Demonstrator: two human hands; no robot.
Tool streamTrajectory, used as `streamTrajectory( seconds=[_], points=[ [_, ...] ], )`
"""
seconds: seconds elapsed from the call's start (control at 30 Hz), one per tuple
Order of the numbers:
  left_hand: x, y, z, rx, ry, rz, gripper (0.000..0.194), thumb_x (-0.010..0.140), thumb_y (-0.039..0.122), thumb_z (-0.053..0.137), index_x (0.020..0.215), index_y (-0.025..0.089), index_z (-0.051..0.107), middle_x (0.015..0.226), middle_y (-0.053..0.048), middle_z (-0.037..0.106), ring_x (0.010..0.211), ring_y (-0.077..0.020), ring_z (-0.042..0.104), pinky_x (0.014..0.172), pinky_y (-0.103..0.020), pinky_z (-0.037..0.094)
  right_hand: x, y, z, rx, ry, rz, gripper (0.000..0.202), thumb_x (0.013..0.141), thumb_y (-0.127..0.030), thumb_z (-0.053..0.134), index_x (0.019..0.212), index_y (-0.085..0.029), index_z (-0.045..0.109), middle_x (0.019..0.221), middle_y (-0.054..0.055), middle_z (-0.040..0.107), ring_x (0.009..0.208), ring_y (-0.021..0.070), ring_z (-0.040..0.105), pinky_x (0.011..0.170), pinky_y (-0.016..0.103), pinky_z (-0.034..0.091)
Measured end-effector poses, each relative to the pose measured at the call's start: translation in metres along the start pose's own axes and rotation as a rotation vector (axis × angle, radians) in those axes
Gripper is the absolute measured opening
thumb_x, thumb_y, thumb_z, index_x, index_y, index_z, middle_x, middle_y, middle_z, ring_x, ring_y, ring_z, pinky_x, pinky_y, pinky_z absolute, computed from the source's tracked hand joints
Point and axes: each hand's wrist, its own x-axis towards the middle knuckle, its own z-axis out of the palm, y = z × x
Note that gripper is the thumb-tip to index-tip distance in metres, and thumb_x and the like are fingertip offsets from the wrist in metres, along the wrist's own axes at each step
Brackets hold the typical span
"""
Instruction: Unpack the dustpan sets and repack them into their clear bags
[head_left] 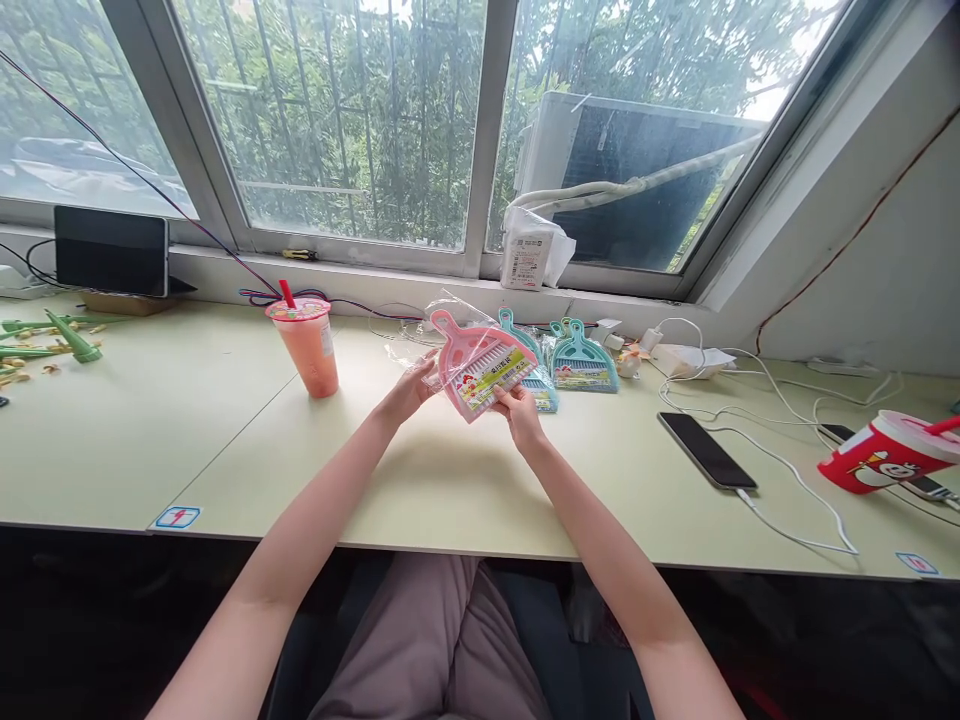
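Observation:
A pink dustpan and brush set (478, 368) in clear plastic wrap is held above the table, tilted, its handle pointing up and left. Around its left edge and the loose wrap, my left hand (411, 388) is closed. My right hand (520, 412) pinches the lower right edge by the printed label. Behind the pink set, a teal wrapped set (545, 392) is partly hidden. Another teal set (583, 362) lies on the table just right of it.
A pink drink cup (306, 350) stands left of my hands. On the right are a black phone (706, 450) with white cables and a tilted red cup (881, 455). Green pieces (73, 338) lie far left, near a tablet (112, 252). A paper bag (527, 255) stands on the sill.

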Motion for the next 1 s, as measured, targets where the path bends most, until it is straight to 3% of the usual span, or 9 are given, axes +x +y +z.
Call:
streamTrajectory(
  seconds=[0.23, 0.4, 0.53, 0.77, 1.0],
  points=[
    [-0.002, -0.001, 0.002, 0.157, 0.012, -0.073, 0.052, 0.079, 0.044, 0.072, 0.126, 0.023, 0.062, 0.117, -0.009, 0.07, 0.105, -0.0283, 0.067, 0.078, -0.031, 0.054, -0.004, -0.002, 0.005, -0.062, -0.123, 0.059, 0.042, 0.056, -0.041, 0.086, 0.086, -0.017, 0.07, 0.101, 0.008, 0.073, 0.089, 0.024, 0.07, 0.082, 0.044, 0.061],
    [-0.004, -0.007, 0.004, 0.227, -0.04, -0.081, 0.062, 0.076, 0.046, 0.074, 0.132, 0.027, 0.058, 0.125, -0.009, 0.067, 0.112, -0.0306, 0.064, 0.081, -0.035, 0.054, -0.011, 0.002, 0.01, -0.055, 0.028, 0.007, 0.04, 0.062, -0.039, 0.082, 0.09, -0.017, 0.064, 0.102, 0.008, 0.071, 0.094, 0.0232, 0.068, 0.083, 0.042, 0.061],
    [-0.004, -0.015, 0.008, 0.247, -0.044, -0.136, 0.063, 0.074, 0.047, 0.077, 0.13, 0.024, 0.059, 0.126, -0.013, 0.066, 0.114, -0.0334, 0.063, 0.086, -0.041, 0.054, -0.01, 0.002, 0.01, -0.104, 0.142, -0.036, 0.043, 0.062, -0.033, 0.08, 0.096, -0.022, 0.055, 0.107, 0.005, 0.065, 0.096, 0.0215, 0.066, 0.079, 0.039, 0.062],
    [-0.008, -0.01, 0.025, 0.149, -0.134, 0.027, 0.077, 0.071, 0.038, 0.081, 0.14, 0.027, 0.049, 0.14, -0.013, 0.056, 0.131, -0.0353, 0.05, 0.107, -0.048, 0.042, -0.007, -0.003, 0.005, -0.115, 0.169, 0.005, 0.042, 0.062, -0.026, 0.076, 0.095, -0.024, 0.051, 0.104, 0.005, 0.061, 0.096, 0.0221, 0.064, 0.077, 0.04, 0.061],
    [-0.007, -0.014, 0.025, 0.274, -0.04, 0.039, 0.096, 0.062, 0.025, 0.087, 0.145, 0.025, 0.039, 0.142, -0.014, 0.051, 0.134, -0.0369, 0.046, 0.108, -0.052, 0.041, -0.013, -0.007, 0.01, -0.102, 0.207, 0.005, 0.038, 0.064, -0.024, 0.068, 0.098, -0.025, 0.052, 0.11, 0.005, 0.063, 0.101, 0.0212, 0.061, 0.077, 0.036, 0.057]
  ],
)
